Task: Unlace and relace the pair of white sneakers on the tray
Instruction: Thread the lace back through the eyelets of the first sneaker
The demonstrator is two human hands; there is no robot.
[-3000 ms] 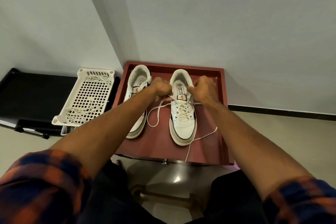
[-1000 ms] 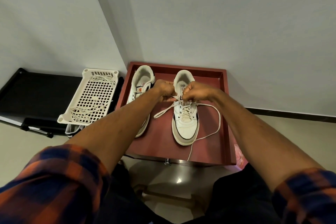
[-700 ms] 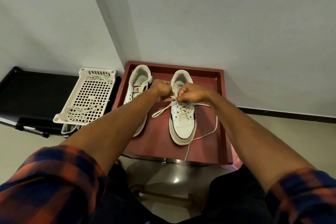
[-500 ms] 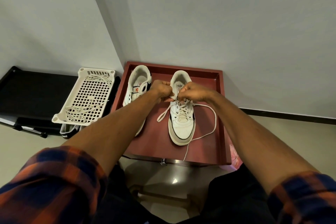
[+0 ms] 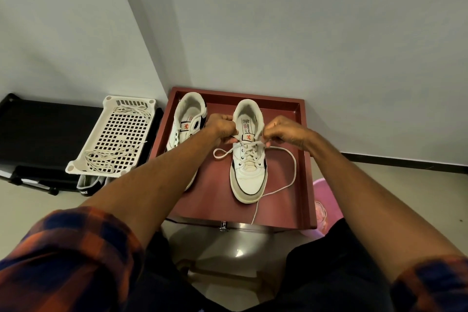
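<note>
Seen from the head camera, a person in rolled-up plaid sleeves (image 5: 76, 256) leans over a dark red tray (image 5: 307, 159) set in the corner of a pale wall, working on a pair of white sneakers. The right-hand sneaker (image 5: 249, 175) stands near the middle of the tray, heel to the wall and toe towards the person, with its lace (image 5: 294, 162) crossed through the lower eyelets.

Both hands meet at the top of its tongue. The left hand (image 5: 222, 126), fingers curled, pinches the lace on the left side of the tongue. The right hand (image 5: 283, 132), also curled, pinches it on the right side. From the left hand the lace drops into a small loop on the tray floor beside the shoe. From the right hand it sweeps in a wide arc across the tray, passes the toe and hangs over the near rim.

The second sneaker (image 5: 188, 116) lies along the tray's left side, partly hidden by the left forearm.

Just left of the tray, a white plastic basket (image 5: 126, 132) holding loose laces (image 5: 101, 162) rests on a black bench (image 5: 38, 132). A dark shoe (image 5: 88, 185) shows below the basket's near end. A pink object (image 5: 328, 195), too hidden to identify, peeks out by the tray's near right corner.
</note>
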